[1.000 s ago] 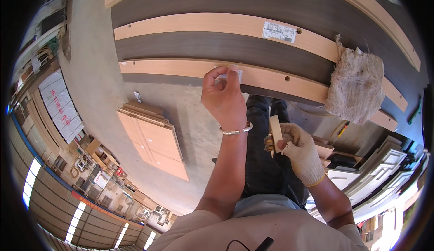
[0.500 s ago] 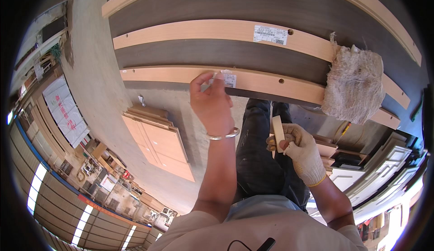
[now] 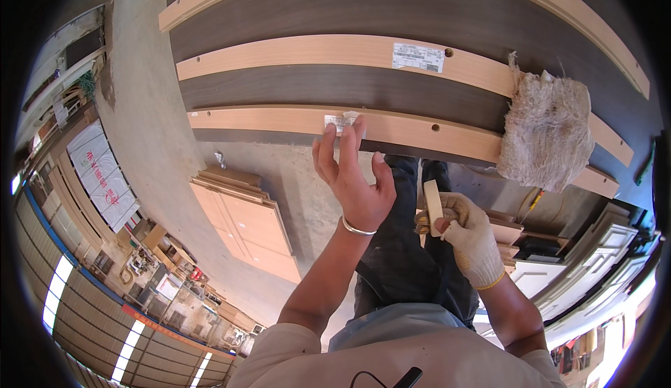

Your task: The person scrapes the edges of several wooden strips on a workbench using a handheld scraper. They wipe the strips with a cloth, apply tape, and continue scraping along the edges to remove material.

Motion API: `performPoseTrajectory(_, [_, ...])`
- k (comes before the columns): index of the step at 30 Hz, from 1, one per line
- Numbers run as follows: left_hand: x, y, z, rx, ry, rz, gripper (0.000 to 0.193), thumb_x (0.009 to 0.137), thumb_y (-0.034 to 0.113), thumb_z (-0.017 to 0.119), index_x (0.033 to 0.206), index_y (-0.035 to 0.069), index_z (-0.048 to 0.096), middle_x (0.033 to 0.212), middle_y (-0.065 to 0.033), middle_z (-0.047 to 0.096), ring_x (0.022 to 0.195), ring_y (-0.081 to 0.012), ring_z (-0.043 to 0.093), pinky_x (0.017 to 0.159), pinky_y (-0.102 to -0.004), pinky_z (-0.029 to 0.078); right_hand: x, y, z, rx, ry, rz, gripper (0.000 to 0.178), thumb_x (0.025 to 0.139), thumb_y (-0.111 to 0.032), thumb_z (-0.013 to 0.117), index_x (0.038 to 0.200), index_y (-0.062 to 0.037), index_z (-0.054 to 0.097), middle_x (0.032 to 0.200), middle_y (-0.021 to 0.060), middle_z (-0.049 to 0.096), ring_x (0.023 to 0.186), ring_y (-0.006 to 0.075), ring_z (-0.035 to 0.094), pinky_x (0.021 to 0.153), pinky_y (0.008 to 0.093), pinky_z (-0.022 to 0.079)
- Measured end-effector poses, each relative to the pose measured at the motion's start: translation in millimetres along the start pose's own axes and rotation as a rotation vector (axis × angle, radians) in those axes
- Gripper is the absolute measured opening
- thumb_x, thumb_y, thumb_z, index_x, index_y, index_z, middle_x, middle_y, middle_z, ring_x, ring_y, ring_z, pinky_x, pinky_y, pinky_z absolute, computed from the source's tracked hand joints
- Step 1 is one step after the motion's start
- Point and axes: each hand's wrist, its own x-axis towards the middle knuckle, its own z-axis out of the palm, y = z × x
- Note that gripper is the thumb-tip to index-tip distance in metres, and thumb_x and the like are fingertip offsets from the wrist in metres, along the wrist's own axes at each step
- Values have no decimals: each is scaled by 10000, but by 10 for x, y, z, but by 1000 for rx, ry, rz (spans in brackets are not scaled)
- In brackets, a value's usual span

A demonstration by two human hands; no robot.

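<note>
My bare left hand [image 3: 355,182] is open, fingers spread, its fingertips at a white label [image 3: 334,123] on the nearest light wooden strip [image 3: 258,118]. A small pale patch shows at the label's upper edge, partly behind the fingers. Lower right, my gloved right hand [image 3: 470,234] is closed around a small pale flat block [image 3: 433,205], held upright by its lower end. A second wooden strip [image 3: 300,47] lies farther off with its own white label [image 3: 417,57]. A fluffy beige cloth pad [image 3: 545,133] drapes across the strips at the right.
The strips lie on a dark board [image 3: 272,84]. Stacked wooden panels [image 3: 244,224] lie on the concrete floor at left. White panels [image 3: 587,262] lean at the right, near a yellow-handled screwdriver [image 3: 535,199]. A white wrapped stack [image 3: 103,175] stands far left.
My left hand has opened from a pinch, its fingers spreading as the hand shifts slightly right. The label's left part now shows. My right hand keeps hold of the block.
</note>
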Motion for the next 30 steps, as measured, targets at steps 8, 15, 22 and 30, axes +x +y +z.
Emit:
performPoseTrajectory(8, [71,-325,-79,-121,148,-220,662,1104,195,529,1654,-73,277,1611,-333,508,1629,-432,300,1331,-540,138,-12,42,3,18,18,-18,402,1031,-30,608,1407,107,570,1160,200,777,975,188,755,757,272,572])
performPoseTrajectory(15, [13,-114,-50,-79,-107,53,720,1005,163,602,1649,-39,353,1615,-179,573,1625,-444,307,1315,-620,185,-45,-167,102,-11,-50,-19,381,1050,-123,600,1355,105,598,1059,183,775,891,197,755,760,283,583])
performPoseTrajectory(22, [-49,107,-107,-290,-229,89,682,989,106,598,1634,-8,411,1626,-156,559,1586,-372,423,1315,-646,196,35,-714,29,-221,118,-116,543,984,-427,704,1189,76,693,937,153,748,665,143,689,574,251,543])
performPoseTrajectory(30, [126,-474,-188,-22,162,-259,589,960,66,661,1534,1,542,1556,-194,600,1541,-411,452,1276,-607,294,400,-1023,-86,-182,236,-159,332,1019,-294,643,1149,-2,732,964,105,748,646,128,635,531,238,499])
